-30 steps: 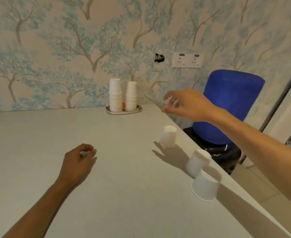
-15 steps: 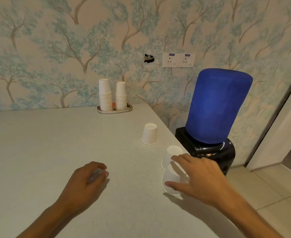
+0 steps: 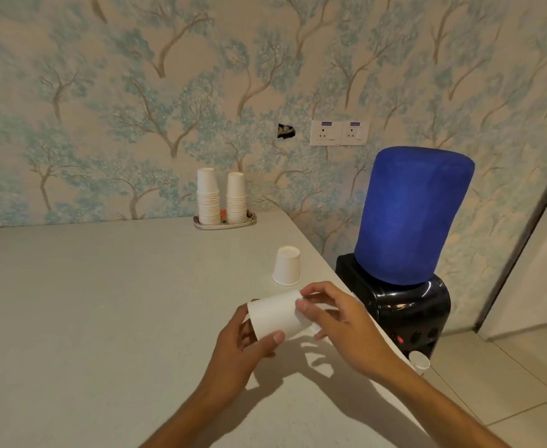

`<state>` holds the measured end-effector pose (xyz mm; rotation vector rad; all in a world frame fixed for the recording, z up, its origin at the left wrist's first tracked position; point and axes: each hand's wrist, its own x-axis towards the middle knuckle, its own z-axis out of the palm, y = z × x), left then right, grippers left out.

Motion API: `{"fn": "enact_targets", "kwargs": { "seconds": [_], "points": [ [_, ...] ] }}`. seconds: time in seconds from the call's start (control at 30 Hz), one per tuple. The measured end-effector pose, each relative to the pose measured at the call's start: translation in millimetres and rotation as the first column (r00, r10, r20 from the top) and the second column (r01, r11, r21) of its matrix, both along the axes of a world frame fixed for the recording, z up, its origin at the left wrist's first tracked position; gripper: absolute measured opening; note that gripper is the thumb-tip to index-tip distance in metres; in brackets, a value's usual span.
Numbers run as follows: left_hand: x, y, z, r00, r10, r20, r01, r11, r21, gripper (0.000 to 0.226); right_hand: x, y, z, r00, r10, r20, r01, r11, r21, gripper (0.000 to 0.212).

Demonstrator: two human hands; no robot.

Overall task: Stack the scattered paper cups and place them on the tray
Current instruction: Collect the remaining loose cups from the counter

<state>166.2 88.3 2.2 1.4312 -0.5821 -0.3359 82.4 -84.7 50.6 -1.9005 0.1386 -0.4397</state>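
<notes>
Over the table, near its right edge: a white paper cup (image 3: 277, 316) lies on its side in mid-air, held between both hands, its wide mouth turned left and its narrow base turned right.
Look of the held cup: plain white, matte, tapered; whether a second cup sits nested at its right end is hidden by the fingers.
Left hand (image 3: 249, 342): curled round the cup's mouth end, thumb on the near wall, fingers behind.
Right hand (image 3: 337, 318): fingers bent round the cup's base end, thumb tip on its wall.
Loose cup (image 3: 286, 266): upside down on the table, just beyond the held cup, apart from it.
Tray (image 3: 224, 223): far beyond the held cup, against the wall, bearing two tall cup stacks (image 3: 222, 197) side by side, touching or nearly so.
Change from half a second ago: the right hand was then low on two cups at the table's edge and the left rested closed on the surface; now both are raised and joined on one cup.
Table (image 3: 88, 302): pale grey, speckled.
Room: tree-patterned wallpaper, twin sockets (image 3: 339, 133), a blue-covered bottle (image 3: 411, 218) on a black dispenser (image 3: 408, 315) right of the held cup, another small cup (image 3: 420, 362) at the dispenser's foot.
</notes>
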Motion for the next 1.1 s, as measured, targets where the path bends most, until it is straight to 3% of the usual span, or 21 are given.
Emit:
{"fn": "enact_targets", "kwargs": {
  "seconds": [0.07, 0.13, 0.2, 0.23, 0.3, 0.37, 0.43, 0.5, 0.57, 0.73, 0.93, 1.03, 1.1],
  "points": [
    [3, 2, -3, 0.993, 0.073, -0.098, -0.079, 0.995, -0.067, 0.068, 4, -12, -1, 0.991, -0.115, 0.07, 0.128, 0.964, -0.234, 0.049],
    [6, 3, -9, 0.971, 0.113, -0.21, -0.136, 0.986, -0.098, 0.058, 9, -28, -5, 0.949, -0.275, 0.155, 0.314, 0.779, -0.542, 0.053],
    [10, 5, -14, 0.951, 0.104, -0.291, -0.143, 0.983, -0.115, 0.051, 15, -38, -12, 0.933, -0.349, 0.09, 0.302, 0.622, -0.722, 0.064],
    [11, 6, -16, 0.947, 0.101, -0.305, -0.143, 0.983, -0.119, 0.053, 19, -43, -18, 0.928, -0.374, 0.002, 0.248, 0.612, -0.751, 0.069],
    [13, 8, -16, 0.95, 0.095, -0.298, -0.136, 0.983, -0.123, 0.058, 23, -44, -31, 0.9, -0.412, -0.143, 0.202, 0.684, -0.701, 0.071],
    [14, 8, -15, 0.953, 0.08, -0.292, -0.123, 0.984, -0.131, 0.056, 22, -38, -45, 0.877, -0.466, -0.112, 0.347, 0.779, -0.523, 0.064],
    [13, 8, -15, 0.954, 0.059, -0.294, -0.105, 0.984, -0.143, 0.048, 19, -24, -49, 0.836, -0.548, 0.027, 0.546, 0.827, -0.135, 0.054],
    [13, 7, -15, 0.96, 0.039, -0.278, -0.08, 0.987, -0.14, 0.047, 17, -15, -42, 0.785, -0.61, 0.113, 0.573, 0.783, 0.242, 0.045],
    [13, 8, -16, 0.961, 0.002, -0.277, -0.044, 0.988, -0.146, 0.051, 17, -13, -33, 0.787, -0.604, 0.124, 0.517, 0.756, 0.402, 0.039],
    [13, 12, -19, 0.952, -0.064, -0.298, 0.022, 0.989, -0.145, 0.067, 13, 10, -28, 0.913, -0.404, 0.059, 0.322, 0.801, 0.504, 0.035],
    [14, 9, -20, 0.955, -0.11, -0.275, 0.079, 0.989, -0.121, 0.076, 11, 45, -38, 0.989, -0.149, -0.005, 0.135, 0.883, 0.45, 0.032],
    [19, 8, -22, 0.961, -0.063, -0.271, 0.033, 0.993, -0.114, 0.074, 19, 31, -36, 0.982, -0.191, 0.011, 0.17, 0.899, 0.402, 0.02],
    [21, 8, -23, 0.962, -0.036, -0.27, 0.012, 0.996, -0.088, 0.078, 37, 4, -35, 0.955, -0.283, 0.089, 0.258, 0.941, 0.219, 0.021]
  ]
}}
